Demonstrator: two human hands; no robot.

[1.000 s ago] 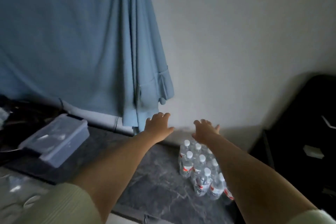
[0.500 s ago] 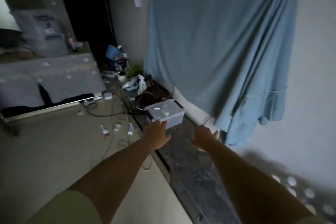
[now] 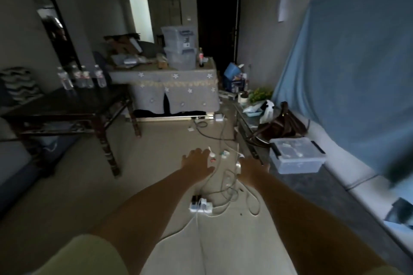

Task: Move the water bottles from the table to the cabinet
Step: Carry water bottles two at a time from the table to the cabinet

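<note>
Across the dim room, upright water bottles stand on the dark counter, far left of both empty, loose-fingered hands, nearer the left hand than the right hand.

We can read no text anywhere. The water bottles on the dark counter carry red-and-white labels, too small to make out. The stacked storage bins show a dark sticker, print illegible. A pale sheet on the wall looks blank from here.
</note>
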